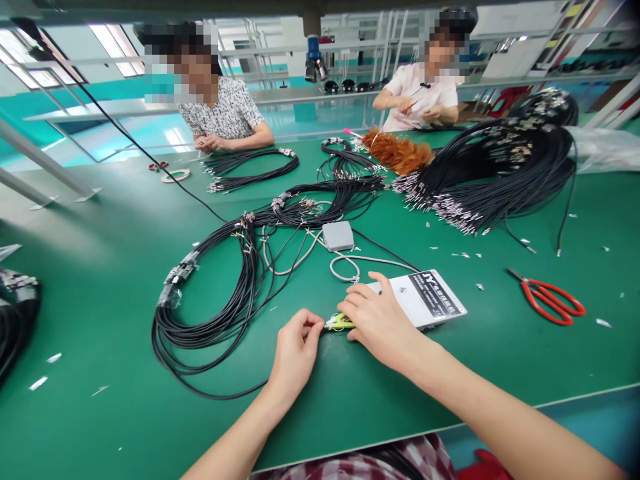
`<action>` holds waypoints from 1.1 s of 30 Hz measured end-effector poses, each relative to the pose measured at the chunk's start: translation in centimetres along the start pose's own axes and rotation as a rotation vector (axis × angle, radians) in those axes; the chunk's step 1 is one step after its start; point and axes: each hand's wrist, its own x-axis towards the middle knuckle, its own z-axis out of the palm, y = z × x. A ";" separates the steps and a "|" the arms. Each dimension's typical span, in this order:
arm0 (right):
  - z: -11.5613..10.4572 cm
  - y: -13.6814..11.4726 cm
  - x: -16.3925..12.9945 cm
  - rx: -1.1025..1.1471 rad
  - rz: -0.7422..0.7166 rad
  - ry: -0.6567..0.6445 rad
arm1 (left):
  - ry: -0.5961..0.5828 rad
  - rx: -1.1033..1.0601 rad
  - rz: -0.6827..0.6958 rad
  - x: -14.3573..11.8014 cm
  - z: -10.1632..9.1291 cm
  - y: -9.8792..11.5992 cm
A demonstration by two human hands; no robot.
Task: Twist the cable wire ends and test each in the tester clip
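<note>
Together, left hand [295, 353] pinches a wire end; right hand [383, 323] grips yellow snips [339, 323].

Right hand [383, 323] covers most of yellow-green snips [340, 323]; only tip shows, blade state unclear. Left hand [295, 350] fingertips pinch something too small to tell, wire end perhaps. White device [425, 297] near edge hidden under right hand; label print too small to read. Black cable bundle [15, 313] cut off by left edge. Plaid garment [380, 463] cut by bottom edge. Red object [483, 467] at bottom edge, only part visible, kind unclear. Both co-workers' faces blurred; what their hands hold too small to tell.
</note>
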 end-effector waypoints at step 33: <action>5.5 -0.9 -10.9 0.127 -0.107 0.648 | 0.390 -0.321 0.345 3.9 -8.9 2.6</action>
